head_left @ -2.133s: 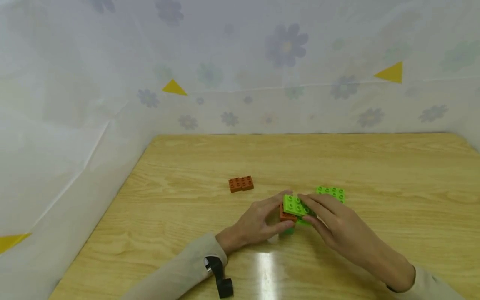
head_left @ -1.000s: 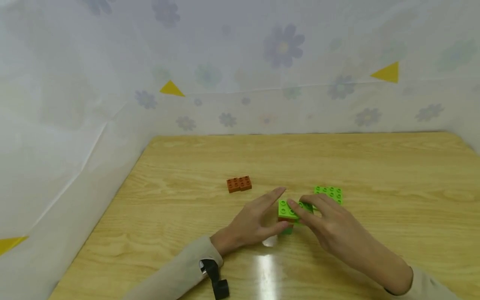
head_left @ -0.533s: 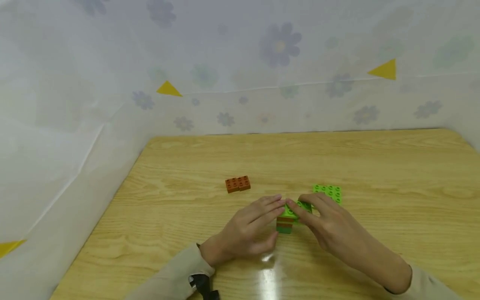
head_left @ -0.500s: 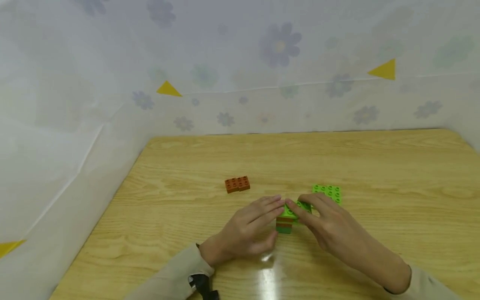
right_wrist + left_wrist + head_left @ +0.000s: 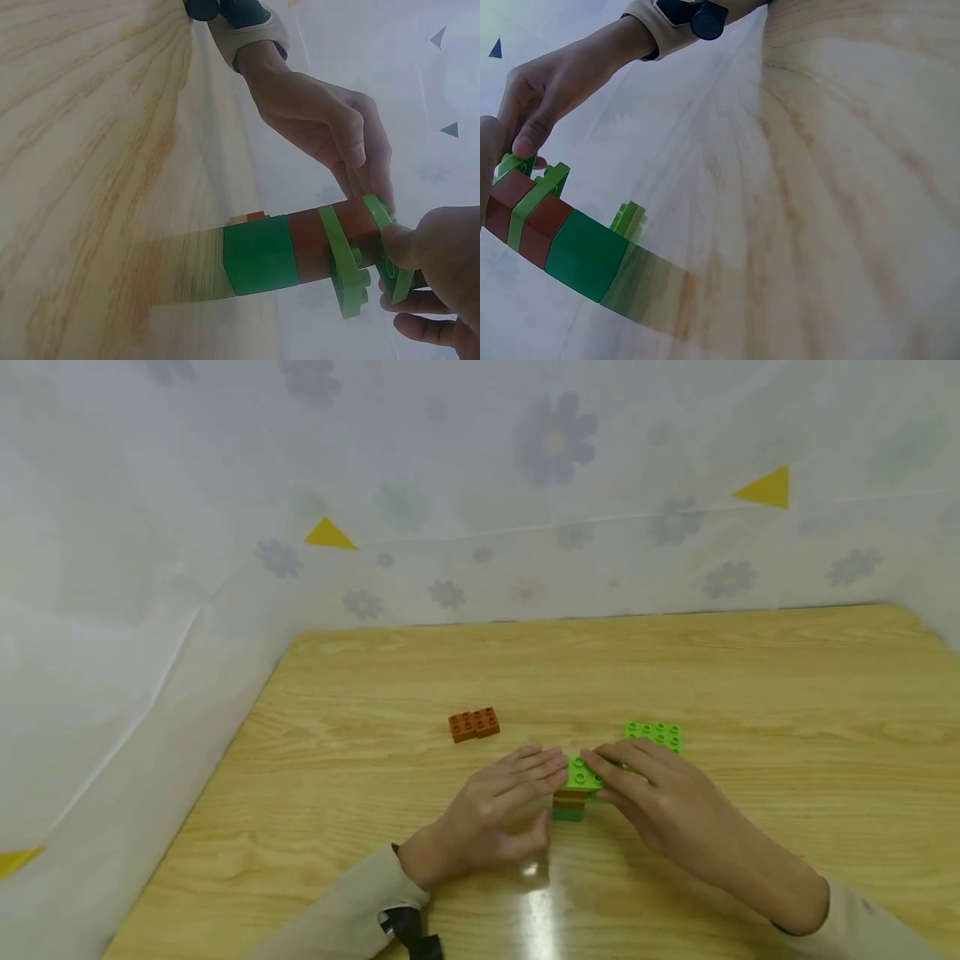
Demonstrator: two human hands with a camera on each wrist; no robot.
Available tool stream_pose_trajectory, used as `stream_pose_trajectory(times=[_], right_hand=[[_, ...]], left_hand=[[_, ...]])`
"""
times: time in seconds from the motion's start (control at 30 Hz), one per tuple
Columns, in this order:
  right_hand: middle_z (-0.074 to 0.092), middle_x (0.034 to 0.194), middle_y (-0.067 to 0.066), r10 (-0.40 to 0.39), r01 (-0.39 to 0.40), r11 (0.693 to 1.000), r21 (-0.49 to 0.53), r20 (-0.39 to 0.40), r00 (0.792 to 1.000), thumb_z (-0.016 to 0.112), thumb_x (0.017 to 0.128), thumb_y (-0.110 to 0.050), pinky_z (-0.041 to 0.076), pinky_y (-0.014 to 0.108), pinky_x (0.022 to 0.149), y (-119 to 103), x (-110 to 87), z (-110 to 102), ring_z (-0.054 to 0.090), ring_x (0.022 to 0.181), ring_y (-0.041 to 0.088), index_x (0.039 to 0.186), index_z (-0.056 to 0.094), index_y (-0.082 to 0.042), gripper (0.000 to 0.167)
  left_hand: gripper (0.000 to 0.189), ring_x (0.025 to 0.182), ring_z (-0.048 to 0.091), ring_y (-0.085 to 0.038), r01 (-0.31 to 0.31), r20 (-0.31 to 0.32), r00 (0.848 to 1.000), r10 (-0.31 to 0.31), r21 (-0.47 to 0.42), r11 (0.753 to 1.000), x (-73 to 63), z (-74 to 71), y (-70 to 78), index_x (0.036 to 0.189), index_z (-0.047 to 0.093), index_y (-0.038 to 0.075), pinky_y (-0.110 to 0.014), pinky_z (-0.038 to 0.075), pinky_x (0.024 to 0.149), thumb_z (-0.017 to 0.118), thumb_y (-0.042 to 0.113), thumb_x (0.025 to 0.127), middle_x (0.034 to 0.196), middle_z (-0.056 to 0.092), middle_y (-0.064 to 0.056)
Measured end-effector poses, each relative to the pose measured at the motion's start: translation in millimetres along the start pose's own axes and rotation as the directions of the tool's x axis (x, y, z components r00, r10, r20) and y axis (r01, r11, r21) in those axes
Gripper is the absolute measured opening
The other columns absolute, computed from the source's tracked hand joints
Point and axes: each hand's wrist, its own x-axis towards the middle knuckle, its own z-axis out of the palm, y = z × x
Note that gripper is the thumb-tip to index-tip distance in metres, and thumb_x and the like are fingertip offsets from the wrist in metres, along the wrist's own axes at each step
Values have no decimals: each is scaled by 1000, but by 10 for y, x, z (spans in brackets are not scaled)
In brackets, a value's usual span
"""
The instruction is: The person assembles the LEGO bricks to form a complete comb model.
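Tower: a stack of toy bricks [image 5: 569, 799] stands up on the table, between the two hands.
Bottom: one dark green brick [image 5: 260, 255] sits on the wood.
Middle: a lower brown brick [image 5: 308, 246], then a thin lime plate [image 5: 341, 247], then an upper brown brick [image 5: 354, 217].
Top: another lime piece, the top plate [image 5: 580, 771], lies on the upper brown brick. Both plates stick out on the tower's right side, like shelves.
Right hand: the right hand [image 5: 675, 806] pinches the top plate, thumb on one side and fingers on the other.
Left hand: the left hand [image 5: 487, 814] is not holding anything. Its fingers are straight and their tips touch the top part of the tower on the left. Its thumb is off to the side.
Done: five layers seem to be put together. I can't tell if the top plate is pushed all the way down.
Left over: two spare brown bricks [image 5: 474, 725] sit side by side, behind and left of the tower. A spare lime plate [image 5: 653, 732] lies behind the right hand. These may be for later, so I think the building is about halfway or more.
Around: the wooden table [image 5: 360, 693], and behind it a pale flowery sheet [image 5: 480, 468].
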Motion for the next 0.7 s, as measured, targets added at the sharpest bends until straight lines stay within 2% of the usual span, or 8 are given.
stream_pose_trajectory(times=[0.3, 0.7], right_hand=[[67, 105, 9, 4, -4, 1000, 9, -5, 1000, 29, 107, -32, 54, 33, 79, -3, -8, -13, 64, 93, 24, 115, 67, 4, 53], [67, 106, 7, 0, 0, 1000, 16, -4, 1000, 32, 107, -32, 54, 31, 79, 6, -9, -18, 63, 93, 22, 118, 66, 3, 50]], left_hand=[[36, 121, 57, -28, 9, 3, 1000, -8, -10, 1000, 7, -10, 22, 114, 65, -8, -37, 42, 107, 64, 5, 80, 123, 62, -21], [32, 117, 60, -28, -25, -18, 1000, 24, -10, 1000, 20, 3, -18, 110, 66, -8, -36, 44, 104, 60, 2, 81, 118, 64, -21]])
